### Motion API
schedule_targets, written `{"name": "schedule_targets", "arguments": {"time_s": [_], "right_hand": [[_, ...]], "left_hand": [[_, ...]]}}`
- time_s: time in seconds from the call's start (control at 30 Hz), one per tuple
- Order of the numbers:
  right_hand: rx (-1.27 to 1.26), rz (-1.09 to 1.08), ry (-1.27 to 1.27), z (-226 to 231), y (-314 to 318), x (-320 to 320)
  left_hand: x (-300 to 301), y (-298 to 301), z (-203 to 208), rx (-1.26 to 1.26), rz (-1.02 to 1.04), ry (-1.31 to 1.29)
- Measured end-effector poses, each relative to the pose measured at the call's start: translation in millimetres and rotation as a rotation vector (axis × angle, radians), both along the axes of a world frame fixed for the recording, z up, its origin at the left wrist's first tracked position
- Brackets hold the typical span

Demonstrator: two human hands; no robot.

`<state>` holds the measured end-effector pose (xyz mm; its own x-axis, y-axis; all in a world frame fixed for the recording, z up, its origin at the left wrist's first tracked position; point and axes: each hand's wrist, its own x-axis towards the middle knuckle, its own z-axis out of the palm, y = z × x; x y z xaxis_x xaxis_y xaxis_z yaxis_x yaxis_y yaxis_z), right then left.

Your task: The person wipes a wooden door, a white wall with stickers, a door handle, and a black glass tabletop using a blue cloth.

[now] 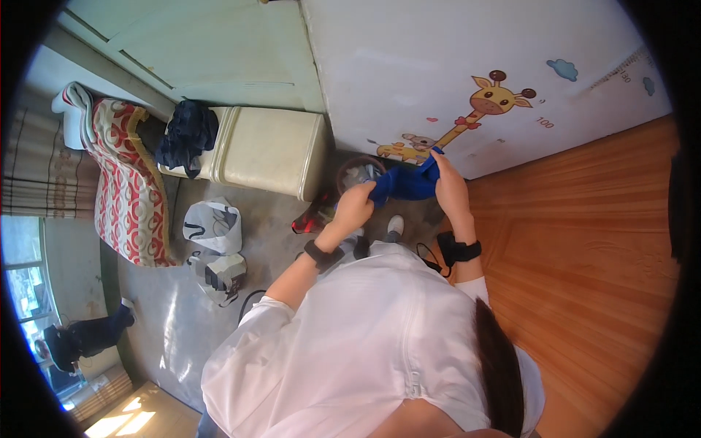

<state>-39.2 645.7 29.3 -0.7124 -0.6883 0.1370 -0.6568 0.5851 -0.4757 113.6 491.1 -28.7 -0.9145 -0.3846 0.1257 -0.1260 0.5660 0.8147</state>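
A piece of bright blue cloth (412, 184) is stretched between my two hands in front of my body. My left hand (354, 206) pinches its left end, fingers closed. The other end is gripped by my right hand (453, 188), its fingers closed on the raised right side. The cloth sags a little in between; whether it is a garment I cannot tell. Just beyond my left hand, a round bin (343, 175) holds pale, crumpled things and is partly covered by the cloth. Something red and black (312, 219) lies on the floor beside my left wrist.
A cream chest (274, 150) with dark blue clothing (188, 135) on it stands against the far wall. White bags (213, 226) sit on the floor at left, near a seat with a red-patterned cover (130, 190). Another person (91, 336) is by the window. Wooden panelling (577, 241) fills the right.
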Motion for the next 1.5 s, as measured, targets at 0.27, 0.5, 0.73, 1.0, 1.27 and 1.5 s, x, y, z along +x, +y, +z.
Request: {"name": "schedule_targets", "arguments": {"time_s": [0.27, 0.5, 0.73, 1.0, 1.27, 1.5], "right_hand": [[0.016, -0.185, 0.015, 6.7, 21.5, 41.6], [-0.108, -0.268, 0.044, 17.1, 13.7, 68.8], [-0.235, 0.041, 0.117, 5.1, -2.0, 104.9], [-0.454, 0.143, -0.244, 1.8, -20.3, 170.5], [-0.44, 0.341, -0.629, 43.2, -70.9, 229.8], [-0.235, 0.484, -0.576, 21.6, -167.3, 274.0]], "left_hand": [[33.2, -2.7, -13.8, -0.033, -0.125, -0.072], [56.0, -16.9, -7.8, -0.163, -0.191, -0.167], [113.7, -20.5, -42.9, -0.041, -0.024, -0.445], [215.5, -13.1, -103.8, -0.025, -0.149, -0.682], [230.7, -58.5, -117.7, 0.179, -0.26, -0.549], [240.9, -105.2, -117.6, 0.193, -0.194, -0.32]]}}
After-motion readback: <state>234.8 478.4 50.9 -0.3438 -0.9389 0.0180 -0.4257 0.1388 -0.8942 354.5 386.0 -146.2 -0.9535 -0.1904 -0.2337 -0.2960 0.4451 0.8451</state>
